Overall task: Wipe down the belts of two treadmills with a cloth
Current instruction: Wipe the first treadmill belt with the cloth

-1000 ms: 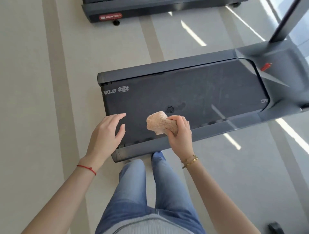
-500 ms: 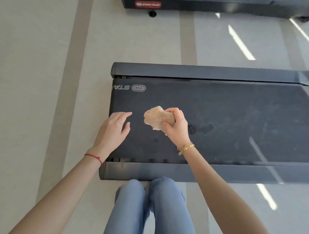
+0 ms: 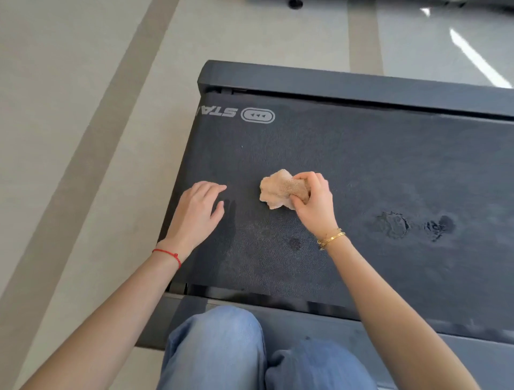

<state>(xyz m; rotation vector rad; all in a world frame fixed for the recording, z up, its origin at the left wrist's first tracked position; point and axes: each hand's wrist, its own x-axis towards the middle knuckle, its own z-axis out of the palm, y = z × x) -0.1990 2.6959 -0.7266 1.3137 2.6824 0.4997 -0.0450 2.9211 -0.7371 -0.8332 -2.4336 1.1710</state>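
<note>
A dark treadmill belt (image 3: 375, 167) fills the middle of the head view, with a white logo near its left end. My right hand (image 3: 314, 203) is shut on a bunched beige cloth (image 3: 281, 189) just above or on the belt's left part. My left hand (image 3: 194, 214) hovers open with fingers apart over the belt's left edge. Dark wet marks (image 3: 395, 225) show on the belt to the right of my right wrist. Only a wheel (image 3: 295, 3) and a sliver of frame of a second treadmill show at the top edge.
Grey side rails (image 3: 347, 80) frame the belt, far and near. My knees in blue jeans (image 3: 222, 348) press close to the near rail. Pale floor with darker stripes (image 3: 83, 156) lies to the left and beyond.
The view has come closer and lower over the belt's left end. Both hands keep about the same pose, the right still gripping the cloth.
</note>
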